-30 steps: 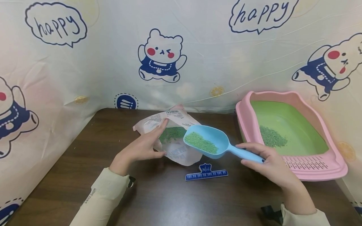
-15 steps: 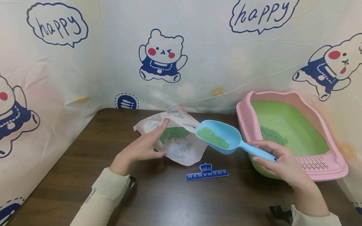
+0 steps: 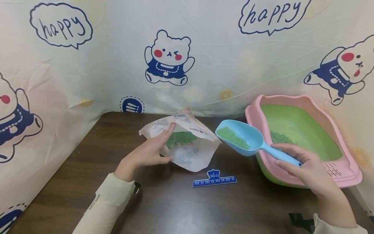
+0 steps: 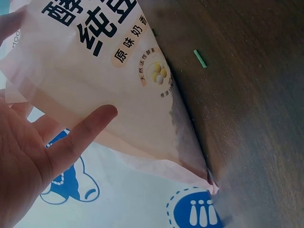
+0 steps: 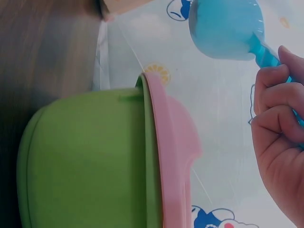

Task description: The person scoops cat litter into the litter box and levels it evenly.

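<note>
A light blue scoop (image 3: pixel 241 136) carries green pellet litter (image 3: pixel 233 138). My right hand (image 3: pixel 306 165) grips its handle, fingers curled round it in the right wrist view. The bowl hangs just left of the pink litter tray's rim. A pale pink and white litter bag (image 3: pixel 191 152) lies on its side with its mouth gaping, green pellets (image 3: pixel 181 138) inside. My left hand (image 3: pixel 149 151) rests against the bag's left side, with finger and thumb spread at the mouth. In the left wrist view, one straight finger (image 4: pixel 90 133) overlaps the printed side of the bag.
At the right stands a litter tray with a pink rim (image 3: pixel 350 169) and green base, green pellets (image 3: pixel 281 136) in it. A blue piano-patterned clip (image 3: pixel 214 179) lies in front of the bag. Behind the dark wooden table (image 3: pixel 152 208) hangs a printed cloth (image 3: pixel 213 65).
My right hand has moved right with the loaded scoop, from over the bag's mouth toward the tray's rim. My left hand stays at the bag.
</note>
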Available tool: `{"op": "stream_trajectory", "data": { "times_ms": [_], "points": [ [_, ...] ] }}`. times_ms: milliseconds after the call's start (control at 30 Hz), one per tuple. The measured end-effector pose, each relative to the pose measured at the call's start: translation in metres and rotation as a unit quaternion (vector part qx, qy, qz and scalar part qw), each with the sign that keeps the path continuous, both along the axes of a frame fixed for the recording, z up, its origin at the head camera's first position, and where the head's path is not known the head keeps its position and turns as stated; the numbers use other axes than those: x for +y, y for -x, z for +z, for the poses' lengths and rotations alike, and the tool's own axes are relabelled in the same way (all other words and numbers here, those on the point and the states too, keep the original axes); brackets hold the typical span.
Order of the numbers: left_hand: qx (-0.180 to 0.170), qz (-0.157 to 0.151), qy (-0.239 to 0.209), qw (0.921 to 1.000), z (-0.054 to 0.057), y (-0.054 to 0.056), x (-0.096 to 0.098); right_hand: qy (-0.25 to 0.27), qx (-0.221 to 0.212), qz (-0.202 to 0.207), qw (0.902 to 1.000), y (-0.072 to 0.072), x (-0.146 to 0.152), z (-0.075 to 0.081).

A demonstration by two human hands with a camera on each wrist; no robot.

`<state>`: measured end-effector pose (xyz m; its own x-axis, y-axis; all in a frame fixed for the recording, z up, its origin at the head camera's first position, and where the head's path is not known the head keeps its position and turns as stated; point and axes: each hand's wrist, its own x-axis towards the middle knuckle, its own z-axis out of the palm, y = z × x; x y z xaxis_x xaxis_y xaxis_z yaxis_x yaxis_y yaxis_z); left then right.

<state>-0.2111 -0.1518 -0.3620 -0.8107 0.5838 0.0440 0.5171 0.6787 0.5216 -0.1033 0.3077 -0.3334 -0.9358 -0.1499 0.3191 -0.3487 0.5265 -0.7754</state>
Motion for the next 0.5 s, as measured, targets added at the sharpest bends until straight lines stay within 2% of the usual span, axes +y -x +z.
{"op": "stream_trajectory", "data": {
  "times_ms": [500],
  "points": [
    [-0.004,0.004,0.002,1.0000,-0.001,-0.001,0.000,-0.024,-0.021,-0.064,0.9975,-0.010,0.032,-0.005]
  ]
}}
